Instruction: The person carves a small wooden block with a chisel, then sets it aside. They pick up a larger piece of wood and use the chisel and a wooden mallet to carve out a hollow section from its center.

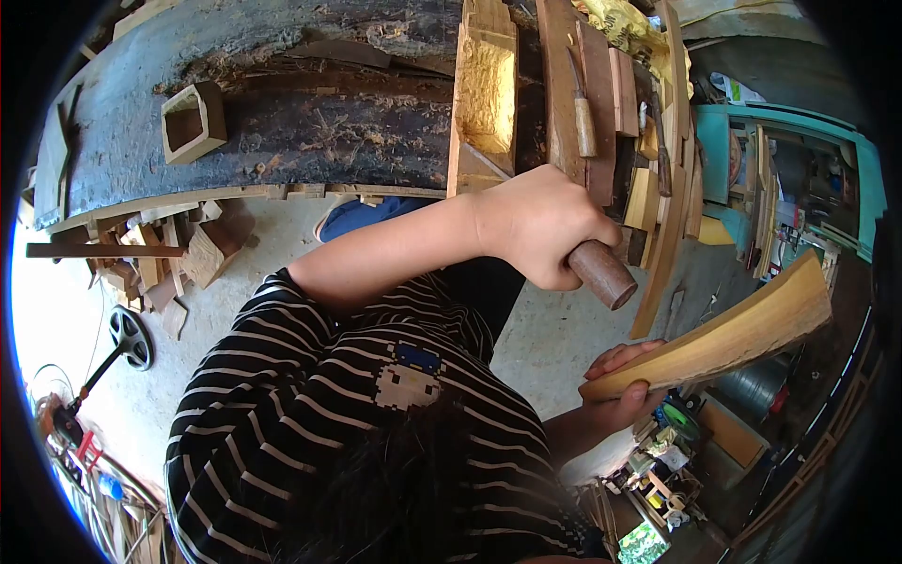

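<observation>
My left hand (531,226) is clenched around a round, dark wooden tool handle (603,274), whose butt end sticks out below my fist. The tool's working end is hidden behind the hand. My right hand (620,399) grips the near end of a long curved strip of pale wood (733,338) that reaches out to the right. My striped shirt (310,404) and dark hair fill the lower left.
A big dark slab (282,122) spans the top, with a small square wooden box (193,122) on it. A hollowed wood block (484,94), planks and a chisel (583,117) lie beside it. Offcuts (160,268) sit left; a teal cabinet (752,150) stands right.
</observation>
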{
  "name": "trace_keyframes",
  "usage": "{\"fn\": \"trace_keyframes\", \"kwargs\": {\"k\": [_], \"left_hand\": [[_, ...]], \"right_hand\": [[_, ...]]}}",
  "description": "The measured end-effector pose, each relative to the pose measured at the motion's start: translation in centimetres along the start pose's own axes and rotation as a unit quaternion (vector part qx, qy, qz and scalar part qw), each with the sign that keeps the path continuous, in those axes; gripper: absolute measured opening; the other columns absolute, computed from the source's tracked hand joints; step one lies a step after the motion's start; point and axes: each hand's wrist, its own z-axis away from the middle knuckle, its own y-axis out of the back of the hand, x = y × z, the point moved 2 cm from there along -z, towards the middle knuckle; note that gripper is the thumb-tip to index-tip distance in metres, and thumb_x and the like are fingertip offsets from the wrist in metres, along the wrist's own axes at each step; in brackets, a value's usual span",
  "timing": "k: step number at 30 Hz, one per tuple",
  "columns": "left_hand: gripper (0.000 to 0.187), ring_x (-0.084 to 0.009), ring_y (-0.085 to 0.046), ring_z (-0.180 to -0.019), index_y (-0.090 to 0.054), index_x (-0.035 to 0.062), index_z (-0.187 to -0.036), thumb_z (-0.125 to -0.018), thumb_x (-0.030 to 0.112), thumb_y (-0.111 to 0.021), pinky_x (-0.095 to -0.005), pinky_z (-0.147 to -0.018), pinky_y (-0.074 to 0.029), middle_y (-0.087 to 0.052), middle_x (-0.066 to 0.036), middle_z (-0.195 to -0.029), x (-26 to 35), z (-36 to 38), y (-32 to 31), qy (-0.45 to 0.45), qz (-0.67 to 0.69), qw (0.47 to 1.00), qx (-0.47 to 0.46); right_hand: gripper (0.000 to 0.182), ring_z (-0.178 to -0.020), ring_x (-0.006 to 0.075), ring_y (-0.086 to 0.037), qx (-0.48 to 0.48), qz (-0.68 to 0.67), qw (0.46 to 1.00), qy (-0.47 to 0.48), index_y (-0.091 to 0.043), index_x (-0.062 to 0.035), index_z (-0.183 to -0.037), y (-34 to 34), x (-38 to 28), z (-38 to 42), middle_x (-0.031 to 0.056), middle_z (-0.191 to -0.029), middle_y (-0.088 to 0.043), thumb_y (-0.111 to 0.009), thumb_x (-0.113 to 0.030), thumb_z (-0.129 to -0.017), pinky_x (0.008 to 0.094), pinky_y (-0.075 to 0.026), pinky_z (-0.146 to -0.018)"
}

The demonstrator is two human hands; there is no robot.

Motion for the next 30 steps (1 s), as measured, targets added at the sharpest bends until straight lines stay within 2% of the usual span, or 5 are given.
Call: {"fn": "trace_keyframes", "kwargs": {"k": [5, 17, 21, 23, 30], "left_hand": [[0.028, -0.0313, -0.063, -0.070, -0.060, 0.0068, -0.079, -0.056, 0.020, -0.068, -0.0404, -0.058, -0.051, -0.062, -0.009, -0.076, -0.29, 0.22, -0.12, -0.032, 0.018, 0.999, 0.023], [0.030, -0.0319, -0.063, -0.066, -0.062, 0.0077, -0.082, -0.056, 0.022, -0.069, -0.0395, -0.056, -0.052, -0.062, -0.009, -0.075, -0.35, 0.43, -0.16, -0.037, 0.019, 0.997, 0.072], [0.030, -0.0318, -0.063, -0.065, -0.062, 0.0080, -0.082, -0.057, 0.022, -0.069, -0.0397, -0.056, -0.052, -0.061, -0.009, -0.074, 0.09, 0.42, 0.19, -0.036, 0.003, 0.997, 0.070], [0.030, -0.0317, -0.062, -0.064, -0.063, 0.0085, -0.082, -0.057, 0.023, -0.069, -0.0397, -0.056, -0.052, -0.061, -0.009, -0.074, -0.21, 0.42, 0.11, -0.026, 0.013, 0.997, 0.071], [0.027, -0.0316, -0.062, -0.065, -0.063, 0.0097, -0.081, -0.057, 0.023, -0.069, -0.0396, -0.056, -0.052, -0.061, -0.009, -0.073, -0.32, 0.39, 0.38, -0.021, -0.003, 0.998, 0.058]], "right_hand": [[0.064, -0.042, 0.0136, -0.042, 0.003, -0.006, 1.000, -0.006, -0.038, 0.0065, -0.108, -0.19, -0.10, 0.19, 0.0080, -0.061, -0.044, -0.056, -0.050, -0.082, 0.0243, -0.037, -0.037], [0.066, -0.042, 0.0129, -0.041, -0.018, 0.006, 1.000, -0.005, -0.038, 0.0068, -0.109, 0.06, 0.03, 0.24, 0.0067, -0.060, -0.045, -0.055, -0.051, -0.082, 0.0242, -0.037, -0.038], [0.066, -0.042, 0.0130, -0.041, -0.024, 0.006, 1.000, -0.008, -0.038, 0.0065, -0.110, 0.05, 0.01, 0.23, 0.0066, -0.060, -0.045, -0.056, -0.051, -0.082, 0.0244, -0.038, -0.038], [0.067, -0.043, 0.0161, -0.045, -0.004, -0.010, 1.000, -0.021, -0.043, 0.0066, -0.109, 0.04, -0.11, 0.27, 0.0098, -0.059, -0.049, -0.062, -0.050, -0.079, 0.0260, -0.039, -0.040], [0.067, -0.044, 0.0158, -0.045, -0.011, -0.012, 1.000, -0.023, -0.043, 0.0061, -0.109, -0.13, -0.12, 0.21, 0.0097, -0.060, -0.049, -0.062, -0.050, -0.078, 0.0258, -0.039, -0.040]]}}
